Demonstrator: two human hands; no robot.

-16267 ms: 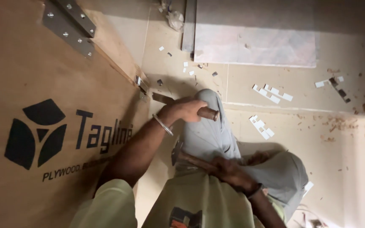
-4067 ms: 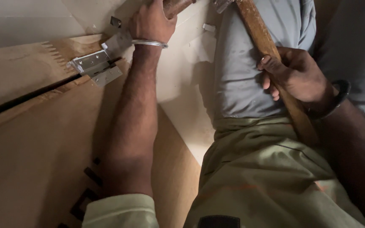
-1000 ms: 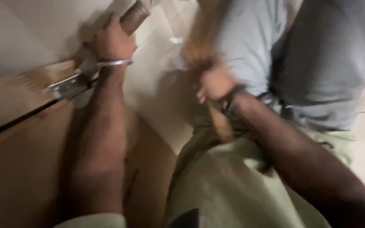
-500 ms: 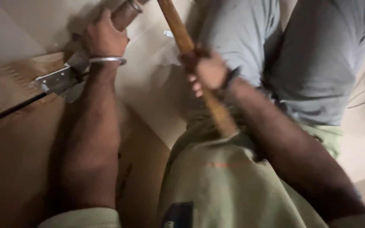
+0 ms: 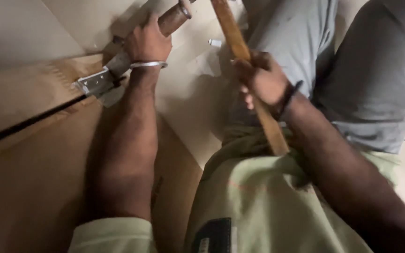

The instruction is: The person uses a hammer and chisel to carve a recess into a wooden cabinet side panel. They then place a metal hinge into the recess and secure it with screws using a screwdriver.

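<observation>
Hammer handle [image 5: 244,70] has swung rightward; right hand [image 5: 263,82] grips it, left hand [image 5: 147,43] clasps chisel [image 5: 174,18] at hinge [image 5: 94,82]; striking step, next blow needs aim.

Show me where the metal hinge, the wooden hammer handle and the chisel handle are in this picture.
metal hinge [image 5: 92,82]: head view, on its flat silver leaf with screw holes.
wooden hammer handle [image 5: 233,35]: head view, on the shaft above the right hand [image 5: 261,79].
chisel handle [image 5: 174,18]: head view, on the brown grip above the left hand [image 5: 147,44].

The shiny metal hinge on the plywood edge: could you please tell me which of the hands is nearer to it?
Left. The left hand grips a wooden-handled tool just beside the metal hinge; the right hand holds a wooden hammer handle well off to its right.
</observation>
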